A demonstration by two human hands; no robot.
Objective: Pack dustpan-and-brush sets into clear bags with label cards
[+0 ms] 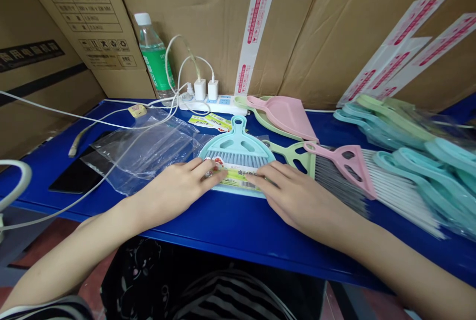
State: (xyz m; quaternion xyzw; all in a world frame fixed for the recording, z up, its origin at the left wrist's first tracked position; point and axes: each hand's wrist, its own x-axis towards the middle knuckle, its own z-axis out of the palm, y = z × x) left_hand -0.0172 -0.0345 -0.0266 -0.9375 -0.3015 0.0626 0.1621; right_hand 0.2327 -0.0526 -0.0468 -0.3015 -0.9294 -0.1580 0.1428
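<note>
A light blue brush with grey bristles (238,145) lies on a matching light blue dustpan (238,191) near the table's front edge. Across the bristles rests a green and white label card (235,175). My left hand (186,181) touches the card's left end, thumb and fingers closed on it. On the right end lies my right hand (288,186), its fingers spread a little over the card and the pan's edge. Clear plastic bags (148,146) lie left of the set.
Pink dustpan (292,114), green brush (301,157) and pink brush (349,161) lie to the right, with bagged light blue sets (439,176) beyond. Behind are a bottle (158,67), power strip (225,106) and cardboard boxes (208,13). A black phone (74,176) and cables lie left.
</note>
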